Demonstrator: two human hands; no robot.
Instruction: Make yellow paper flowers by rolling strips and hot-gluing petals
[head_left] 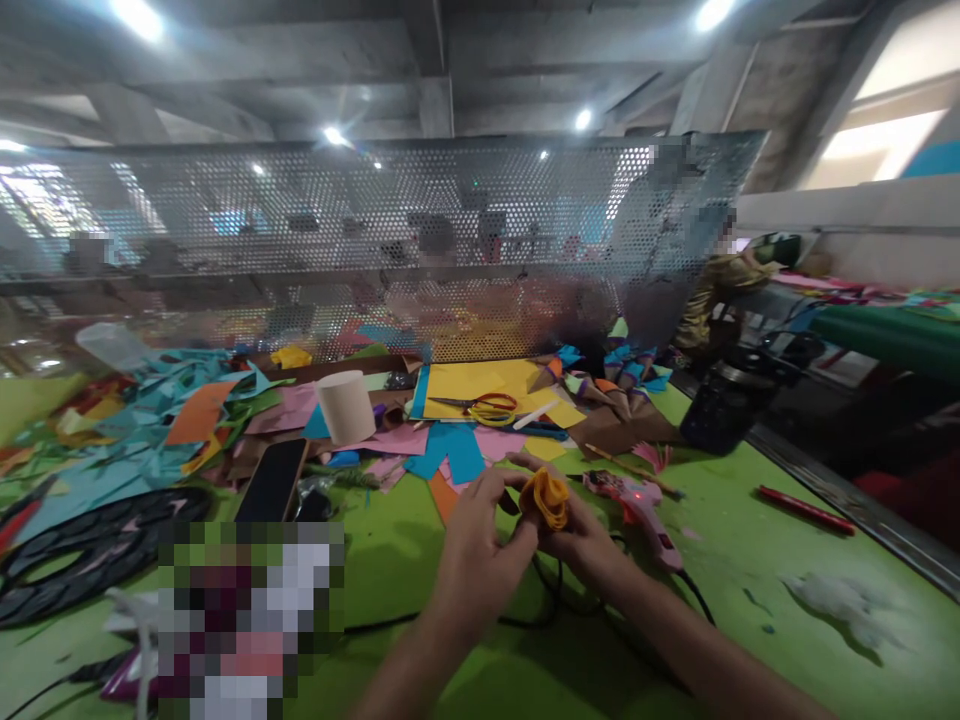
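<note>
A yellow-orange paper flower (546,497) with rolled, layered petals is held above the green table (390,560). My left hand (486,522) closes on its left side, thumb and fingers against the paper. From the right and behind, my right hand (571,545) grips the same flower; some of its fingers are hidden. Just to the right of my right hand lies a pink glue gun (637,508) with a small red light on. Its black cord (697,597) runs along the table. Beyond the hands are blue paper pieces (450,452) and scissors (480,405) on yellow paper sheets (495,380).
Paper scraps (165,420) heap up at the left, near a phone (274,480) and a black ring-shaped tray (135,525). A cream cylinder (346,408) stands behind. To the right are a red pen (806,510) and a dark bottle (724,405). A perforated metal screen (360,240) closes the back.
</note>
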